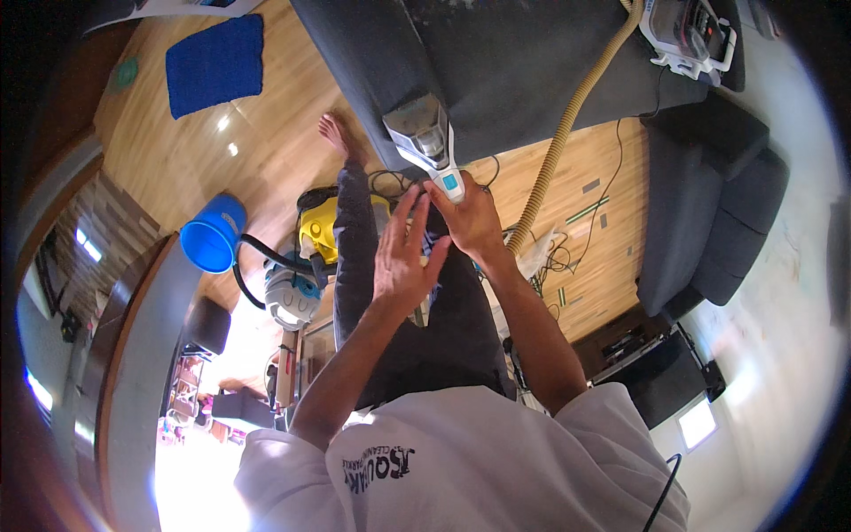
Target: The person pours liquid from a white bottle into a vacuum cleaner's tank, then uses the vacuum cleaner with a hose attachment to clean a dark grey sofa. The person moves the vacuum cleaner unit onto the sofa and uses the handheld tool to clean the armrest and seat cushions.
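My right hand [473, 216] grips the handle of a white handheld vacuum head [425, 136] with a clear nozzle. The nozzle rests on or just over a dark grey upholstered surface [505, 73]. Beside the handle, my left hand [404, 256] is raised with its fingers extended and parted from the thumb; nothing shows in it. Whether its fingertips touch the handle, I cannot tell. A tan corrugated hose [565, 126] runs over the upholstery on the right, down towards the floor near my right wrist.
A yellow machine [320, 226], a grey canister vacuum [289, 296] with a black hose and a blue bucket [211, 234] stand at left. Loose cables [562, 256] lie on the wooden floor at right. A white and clear machine [688, 33] sits upper right, above a dark sofa [711, 219]. A blue mat [215, 65] lies upper left.
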`<state>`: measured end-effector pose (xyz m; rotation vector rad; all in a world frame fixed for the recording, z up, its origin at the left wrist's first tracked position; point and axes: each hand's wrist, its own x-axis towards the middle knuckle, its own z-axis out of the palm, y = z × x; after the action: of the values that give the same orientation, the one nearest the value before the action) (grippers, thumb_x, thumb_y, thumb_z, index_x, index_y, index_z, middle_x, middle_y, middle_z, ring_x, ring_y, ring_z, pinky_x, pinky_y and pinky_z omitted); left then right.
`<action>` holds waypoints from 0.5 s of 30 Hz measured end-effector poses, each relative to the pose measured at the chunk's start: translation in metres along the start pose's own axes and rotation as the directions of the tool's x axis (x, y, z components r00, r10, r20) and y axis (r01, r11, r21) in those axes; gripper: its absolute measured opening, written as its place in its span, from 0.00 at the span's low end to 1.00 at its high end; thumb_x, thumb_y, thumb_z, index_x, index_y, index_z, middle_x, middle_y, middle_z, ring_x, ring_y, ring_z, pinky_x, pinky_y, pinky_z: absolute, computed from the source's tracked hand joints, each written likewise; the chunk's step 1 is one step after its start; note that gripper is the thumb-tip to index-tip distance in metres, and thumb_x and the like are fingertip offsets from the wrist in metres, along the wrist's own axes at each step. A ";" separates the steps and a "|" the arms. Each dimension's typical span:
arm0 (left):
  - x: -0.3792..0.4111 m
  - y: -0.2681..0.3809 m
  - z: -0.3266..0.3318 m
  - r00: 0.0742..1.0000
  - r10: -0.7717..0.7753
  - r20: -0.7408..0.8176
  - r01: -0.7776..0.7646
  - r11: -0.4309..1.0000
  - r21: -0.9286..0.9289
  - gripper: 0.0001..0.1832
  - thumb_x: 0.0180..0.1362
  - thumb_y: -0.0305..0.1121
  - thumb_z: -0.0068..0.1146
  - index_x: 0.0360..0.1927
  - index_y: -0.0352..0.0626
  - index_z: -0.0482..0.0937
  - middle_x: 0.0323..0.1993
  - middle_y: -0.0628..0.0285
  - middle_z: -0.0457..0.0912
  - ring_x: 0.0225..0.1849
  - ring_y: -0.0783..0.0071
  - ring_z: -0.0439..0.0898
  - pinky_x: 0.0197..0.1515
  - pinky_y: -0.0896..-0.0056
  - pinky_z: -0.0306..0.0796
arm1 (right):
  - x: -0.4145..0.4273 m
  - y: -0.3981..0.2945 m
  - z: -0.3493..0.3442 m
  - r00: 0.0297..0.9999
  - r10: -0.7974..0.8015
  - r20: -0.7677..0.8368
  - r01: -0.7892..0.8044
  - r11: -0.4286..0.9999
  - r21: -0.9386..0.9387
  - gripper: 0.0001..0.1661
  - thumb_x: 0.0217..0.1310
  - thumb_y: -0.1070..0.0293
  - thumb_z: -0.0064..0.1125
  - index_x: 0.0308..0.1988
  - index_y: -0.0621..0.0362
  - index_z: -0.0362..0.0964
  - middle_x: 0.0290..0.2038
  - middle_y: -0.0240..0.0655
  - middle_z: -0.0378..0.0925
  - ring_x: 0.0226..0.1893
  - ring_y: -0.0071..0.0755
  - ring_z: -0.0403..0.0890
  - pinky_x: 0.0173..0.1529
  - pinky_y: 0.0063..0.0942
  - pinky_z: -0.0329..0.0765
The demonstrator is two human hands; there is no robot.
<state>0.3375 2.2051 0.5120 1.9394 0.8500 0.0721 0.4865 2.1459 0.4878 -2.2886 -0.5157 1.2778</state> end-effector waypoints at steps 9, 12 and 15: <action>-0.092 -0.108 0.010 0.829 -0.555 0.068 0.482 0.772 0.415 0.44 0.60 0.45 0.65 0.74 0.40 0.56 0.65 0.41 0.65 0.65 0.39 0.68 0.63 0.44 0.68 | -0.018 0.009 -0.008 0.999 0.034 -0.029 -0.036 0.996 -0.085 0.32 0.67 0.41 0.59 0.52 0.60 0.73 0.32 0.52 0.85 0.35 0.60 0.87 0.39 0.49 0.82; -0.125 -0.147 0.023 0.710 -0.686 0.155 0.605 0.708 0.363 0.52 0.57 0.51 0.66 0.77 0.41 0.49 0.66 0.39 0.63 0.66 0.38 0.67 0.64 0.41 0.67 | -0.025 0.002 -0.020 0.998 0.057 0.008 -0.057 0.994 -0.092 0.32 0.67 0.40 0.59 0.52 0.60 0.73 0.33 0.51 0.85 0.36 0.60 0.87 0.39 0.48 0.81; -0.115 -0.144 0.018 0.624 -0.751 0.215 0.670 0.657 0.347 0.55 0.56 0.53 0.65 0.78 0.42 0.46 0.67 0.37 0.63 0.66 0.38 0.67 0.65 0.40 0.66 | -0.028 -0.011 -0.046 0.992 0.127 0.021 -0.126 0.991 -0.040 0.29 0.67 0.44 0.61 0.50 0.60 0.74 0.33 0.47 0.85 0.35 0.53 0.88 0.38 0.43 0.81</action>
<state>0.1815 2.1633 0.4208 1.5992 1.3782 -0.8711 0.5109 2.1302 0.5346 -2.3738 -0.4121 1.3676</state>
